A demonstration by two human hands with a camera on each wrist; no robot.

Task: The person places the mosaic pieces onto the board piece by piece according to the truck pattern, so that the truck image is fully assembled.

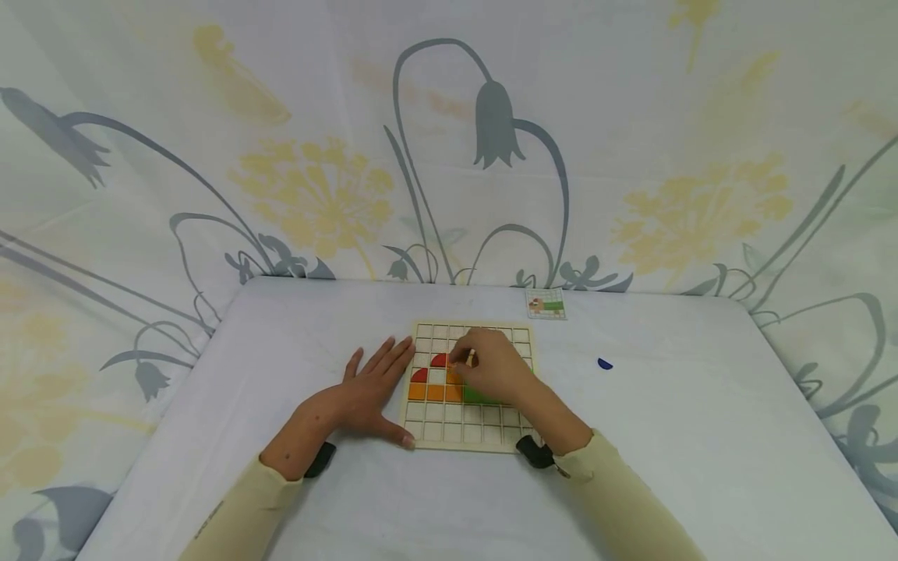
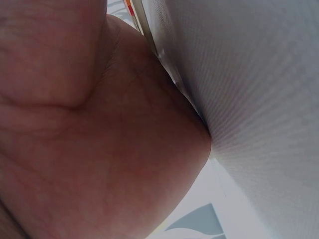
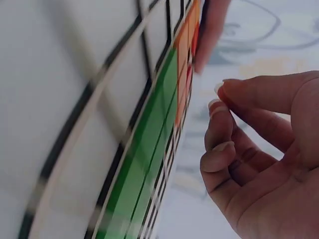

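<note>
A square, pale grid board [image 1: 456,446] lies on the table with flat coloured pieces set in its cells. My left hand [image 1: 368,397] is spread along its left side, fingertips at the edge and thumb at the near left corner. The palm [image 2: 99,134] fills the left wrist view. Over the board's middle hovers my right hand [image 1: 494,366], thumb and index fingertips together and the other fingers curled; no piece shows between them [image 3: 264,144]. Beneath and beside it are green pieces [image 3: 144,149], orange pieces [image 1: 426,392] and red rounded pieces [image 1: 419,375]. The right hand partly hides the green ones.
A small picture card [image 1: 546,304] with a printed grid lies behind the board, to the right. One dark blue half-round piece [image 1: 605,364] is on the white tabletop [image 1: 701,436] right of the board. A flower-printed cloth [image 1: 449,195] hangs behind the table.
</note>
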